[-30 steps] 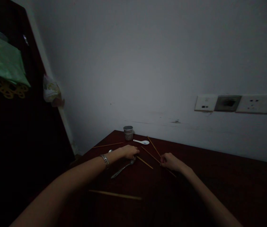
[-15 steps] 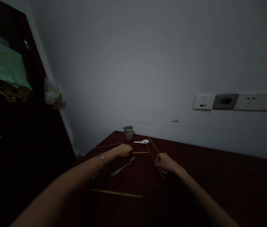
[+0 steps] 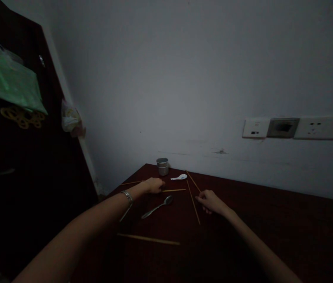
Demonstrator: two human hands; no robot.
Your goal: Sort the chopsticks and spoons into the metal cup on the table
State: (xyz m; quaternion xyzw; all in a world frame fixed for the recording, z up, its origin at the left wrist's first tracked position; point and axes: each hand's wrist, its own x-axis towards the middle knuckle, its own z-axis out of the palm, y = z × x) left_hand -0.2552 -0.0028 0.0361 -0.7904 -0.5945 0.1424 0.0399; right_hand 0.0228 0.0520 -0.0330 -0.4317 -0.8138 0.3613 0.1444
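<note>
My left hand [image 3: 153, 185], with a metal bracelet [image 3: 127, 196] on the wrist, lies curled on the dark red table [image 3: 258, 220] with its fingers closed on the end of a chopstick [image 3: 173, 190] that points right. My right hand [image 3: 210, 201] rests beside a second chopstick [image 3: 193, 202] that runs toward me, fingertips pinched on it. A metal spoon [image 3: 158, 206] lies between the hands. Behind them stand a small metal cup [image 3: 162, 166] and a white ceramic spoon [image 3: 178, 177].
Further chopsticks lie near the front [image 3: 148, 238], at the back left [image 3: 131, 182] and beside the white spoon [image 3: 192, 180]. A dark cabinet [image 3: 21, 157] with a green bag [image 3: 7, 80] stands left. Wall sockets [image 3: 299, 128] line the wall to the right.
My left hand drew back left, turning its chopstick to lie level. My right hand swung its chopstick from a slant to point more toward me. The view shifted slightly.
</note>
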